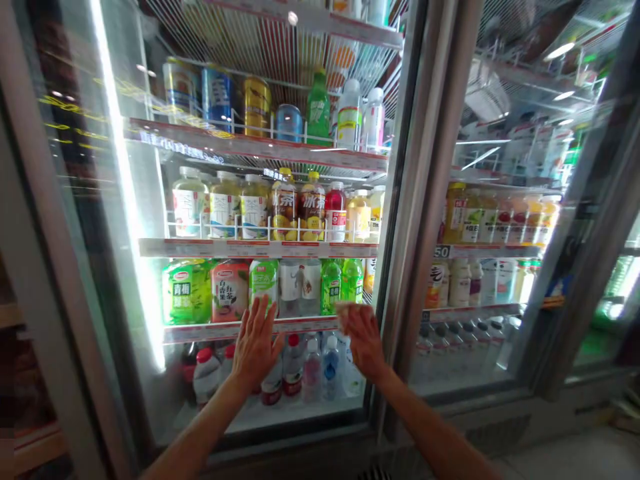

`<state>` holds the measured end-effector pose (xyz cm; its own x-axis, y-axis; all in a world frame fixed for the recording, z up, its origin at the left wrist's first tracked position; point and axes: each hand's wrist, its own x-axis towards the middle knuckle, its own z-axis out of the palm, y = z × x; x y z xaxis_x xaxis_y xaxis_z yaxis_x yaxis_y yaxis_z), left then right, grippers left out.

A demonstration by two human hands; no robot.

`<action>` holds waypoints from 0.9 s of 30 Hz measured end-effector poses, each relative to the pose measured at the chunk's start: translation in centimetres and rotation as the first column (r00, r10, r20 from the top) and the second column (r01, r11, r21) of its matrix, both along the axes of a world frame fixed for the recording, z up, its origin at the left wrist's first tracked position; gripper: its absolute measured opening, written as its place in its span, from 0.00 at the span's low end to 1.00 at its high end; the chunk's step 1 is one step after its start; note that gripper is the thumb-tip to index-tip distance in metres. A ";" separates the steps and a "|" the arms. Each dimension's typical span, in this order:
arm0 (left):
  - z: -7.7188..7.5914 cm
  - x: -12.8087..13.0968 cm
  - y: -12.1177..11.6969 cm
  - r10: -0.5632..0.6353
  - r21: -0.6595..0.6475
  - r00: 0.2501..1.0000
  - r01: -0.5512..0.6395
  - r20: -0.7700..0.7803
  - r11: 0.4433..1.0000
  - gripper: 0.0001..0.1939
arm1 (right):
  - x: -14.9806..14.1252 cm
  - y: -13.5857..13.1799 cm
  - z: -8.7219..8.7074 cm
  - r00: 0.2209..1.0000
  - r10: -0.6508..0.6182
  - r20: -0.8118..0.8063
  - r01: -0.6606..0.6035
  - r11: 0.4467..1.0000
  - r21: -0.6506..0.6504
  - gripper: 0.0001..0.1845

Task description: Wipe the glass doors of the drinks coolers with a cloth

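Observation:
My left hand (pixel 256 340) is raised with its fingers stretched out, at or close to the glass door (pixel 145 400) of a lit drinks fridge. Whether its palm touches the glass I cannot tell. To its right, my right hand (pixel 364 337) is bent round a pale, crumpled cloth (pixel 343 312) near the right side of the door; motion blurs its fingers. Behind the glass, a green drink carton (pixel 263 277) shows just above my left hand. Green bottles (pixel 331 283) stand behind and above my right hand.
Shelves hold cans (pixel 217 97), iced tea bottles (pixel 313 207) and red-capped bottles (pixel 204 373). A metal door frame (pixel 417 220) runs upright beside my right hand. Another glass-fronted section with juice bottles (pixel 503 217) is on the right. A bright light strip (pixel 123 180) lines the left.

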<state>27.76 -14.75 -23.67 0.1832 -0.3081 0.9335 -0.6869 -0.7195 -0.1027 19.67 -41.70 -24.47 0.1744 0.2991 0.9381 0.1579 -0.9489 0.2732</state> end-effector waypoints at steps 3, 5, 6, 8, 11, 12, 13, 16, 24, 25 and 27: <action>-1.2 -0.6 -0.5 -0.010 0.045 1.000 0.010 0.004 0.999 0.37 | 0.0 -0.1 -1.7 0.996 -0.006 -0.086 -0.003 0.994 -0.105 0.28; -0.8 -0.6 -0.3 -0.021 0.047 1.000 0.020 0.012 0.999 0.36 | 1.4 -0.6 3.4 0.999 0.015 0.039 -0.015 1.000 -0.001 0.28; -0.5 -0.5 -0.1 -0.022 0.042 1.000 0.022 0.014 0.999 0.35 | 2.2 -0.7 6.2 0.992 0.000 0.125 -0.017 0.991 0.131 0.29; -0.3 -0.4 0.5 -0.011 0.021 1.000 0.011 0.012 1.000 0.35 | 3.5 -0.1 9.2 0.983 0.003 0.182 -0.050 0.966 0.253 0.29; -1.6 -0.6 1.7 0.019 0.038 1.000 -0.019 -0.016 0.999 0.35 | 3.0 2.7 4.2 0.994 0.100 -0.053 -0.101 0.994 -0.031 0.27; -2.3 -0.8 2.3 0.031 0.055 0.999 -0.029 -0.026 0.998 0.35 | 2.3 3.6 1.2 0.979 0.116 -0.168 -0.149 0.969 -0.197 0.26; -3.0 -0.9 2.9 0.043 0.075 0.998 -0.040 -0.035 0.996 0.35 | 1.7 4.3 -1.3 0.962 0.121 -0.243 -0.199 0.923 -0.330 0.24; -4.3 -1.0 4.8 0.091 0.096 0.994 -0.085 -0.063 0.992 0.34 | 1.4 5.1 -2.5 0.947 0.080 -0.310 -0.211 0.885 -0.414 0.21; -5.2 0.0 8.5 0.175 0.029 0.980 -0.173 -0.097 0.984 0.32 | 4.2 8.5 2.1 0.970 0.161 -0.183 -0.193 0.965 -0.175 0.25; -5.5 0.0 8.9 0.184 0.037 0.977 -0.181 -0.103 0.983 0.32 | 3.7 9.1 0.1 0.945 0.161 -0.286 -0.247 0.922 -0.298 0.24; -6.0 0.0 9.8 0.198 0.050 0.973 -0.194 -0.118 0.980 0.32 | 3.2 9.6 -2.2 0.909 0.153 -0.388 -0.316 0.861 -0.398 0.24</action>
<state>27.80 -4.94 -29.70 0.3551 -0.2899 0.8888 -0.5420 -0.8384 -0.0569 22.84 -32.08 -26.64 0.3202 0.7388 0.5929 0.5175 -0.6607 0.5438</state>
